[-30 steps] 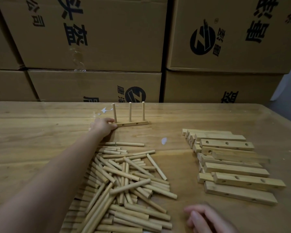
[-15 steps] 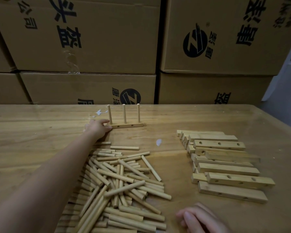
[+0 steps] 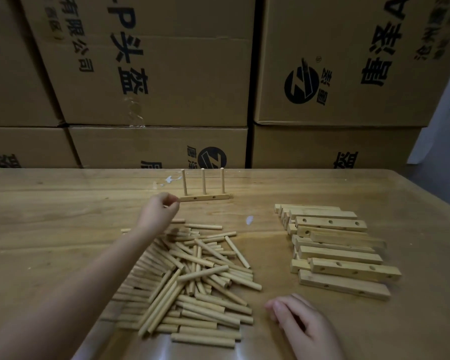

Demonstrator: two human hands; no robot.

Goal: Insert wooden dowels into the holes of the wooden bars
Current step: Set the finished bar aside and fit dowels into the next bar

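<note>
My left hand (image 3: 161, 210) is curling its fingers in now, where a moment ago it was lying flatter against the end of the bar (image 3: 205, 197). Its fingertips are sitting right at the bar's left end, and I cannot tell if they are pinching it or only touching it. The bar is lying flat near the far side of the table (image 3: 50, 216), and three dowels (image 3: 203, 181) are standing straight up in its holes. Closer to me, a big pile of loose dowels (image 3: 192, 279) is lying partly under my left arm. My right hand (image 3: 305, 327) is resting on the table near me, fingers loose and holding nothing. Past it, on the right, a heap of bars (image 3: 338, 252) is lying with holes showing. Brown boxes (image 3: 166, 74) are standing behind the table.
</note>
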